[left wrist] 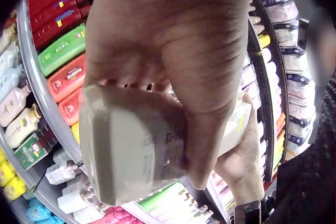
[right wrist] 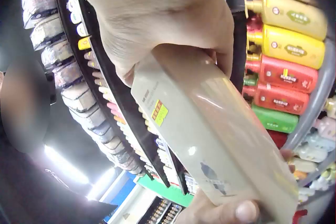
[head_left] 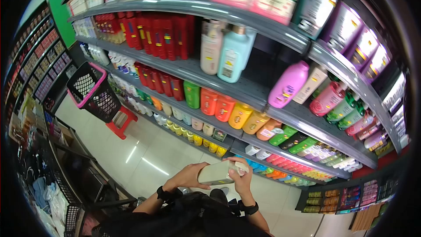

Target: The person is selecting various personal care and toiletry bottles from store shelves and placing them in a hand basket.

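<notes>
Both hands hold a long beige carton (head_left: 214,174) in front of the body, below the shelf edge. The left hand (head_left: 188,176) grips its left end, with the thumb (left wrist: 202,155) along one side in the left wrist view. At the other end, the right hand (head_left: 242,180) grips the carton, its fingers curled round it. A yellow and red price sticker (right wrist: 159,112) shows on a carton face in the right wrist view, near the right hand. Small dark print (left wrist: 170,142) marks another face. The fingers behind the carton are partly hidden.
Ahead stands a shelf unit (head_left: 245,92) packed with bottles. A purple bottle (head_left: 289,84) leans beside a similar pale box (head_left: 310,84), near a light blue pump bottle (head_left: 232,57). A black basket (head_left: 101,101) with a pink rim sits on a red stool (head_left: 123,123) at left.
</notes>
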### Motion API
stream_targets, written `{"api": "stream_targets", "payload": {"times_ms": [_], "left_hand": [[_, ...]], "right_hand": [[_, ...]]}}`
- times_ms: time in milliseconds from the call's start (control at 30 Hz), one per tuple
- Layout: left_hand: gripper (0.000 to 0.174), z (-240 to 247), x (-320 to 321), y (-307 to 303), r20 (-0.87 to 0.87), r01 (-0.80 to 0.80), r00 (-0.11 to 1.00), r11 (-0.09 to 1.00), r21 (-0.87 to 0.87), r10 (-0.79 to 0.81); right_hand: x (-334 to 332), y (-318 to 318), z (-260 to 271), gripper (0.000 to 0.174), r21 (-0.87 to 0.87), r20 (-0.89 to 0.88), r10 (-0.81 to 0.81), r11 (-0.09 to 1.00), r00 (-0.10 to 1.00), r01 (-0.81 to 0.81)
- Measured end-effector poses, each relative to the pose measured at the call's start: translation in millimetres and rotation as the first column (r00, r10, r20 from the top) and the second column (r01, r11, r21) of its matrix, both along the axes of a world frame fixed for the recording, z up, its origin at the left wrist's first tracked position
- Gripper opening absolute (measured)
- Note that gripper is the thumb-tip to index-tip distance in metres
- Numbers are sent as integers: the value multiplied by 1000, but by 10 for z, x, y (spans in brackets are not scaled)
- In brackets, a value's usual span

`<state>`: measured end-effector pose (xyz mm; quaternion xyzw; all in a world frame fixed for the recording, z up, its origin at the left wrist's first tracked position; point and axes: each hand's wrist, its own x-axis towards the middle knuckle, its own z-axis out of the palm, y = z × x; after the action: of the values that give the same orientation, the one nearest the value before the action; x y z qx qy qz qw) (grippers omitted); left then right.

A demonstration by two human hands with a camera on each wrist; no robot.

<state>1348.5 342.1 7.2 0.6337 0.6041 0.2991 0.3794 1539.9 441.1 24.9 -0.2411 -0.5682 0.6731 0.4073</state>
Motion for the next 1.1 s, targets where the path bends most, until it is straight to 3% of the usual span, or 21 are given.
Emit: {"api": "stream_targets", "payload": {"times_ms": [167, 300, 500, 567, 800, 933, 1100], "left_hand": [[71, -95, -694, -650, 114, -100, 988, 995, -28, 103], [71, -170, -1248, -1104, 121, -190, 974, 981, -29, 192], [71, -161, -1969, -1622, 155, -344, 925, 938, -42, 346], [70, -164, -1993, -1671, 169, -385, 907, 922, -38, 386], [71, -232, -2652, -2027, 206, -641, 733, 759, -111, 649], [75, -124, -3111, -2049, 129, -753, 623, 636, -169, 771], [81, 230, -3887, -1879, 19, -813, 564, 559, -165, 826]], "right_hand": [[-829, -406, -43, 33, 59, 77, 126, 990, 989, -131], [-1490, -715, -36, 33, 18, 79, 226, 973, 971, -228], [-2474, -977, -69, 33, 93, 110, 374, 918, 921, -384], [-2584, -980, -42, 33, 57, 94, 419, 903, 903, -425], [-3855, -1025, -175, 33, -28, 77, 662, 749, 746, -662], [-4631, -984, -161, 32, -32, 38, 766, 643, 642, -765], [-5592, -776, 76, 31, 27, 4, 802, 597, 598, -802]]}}
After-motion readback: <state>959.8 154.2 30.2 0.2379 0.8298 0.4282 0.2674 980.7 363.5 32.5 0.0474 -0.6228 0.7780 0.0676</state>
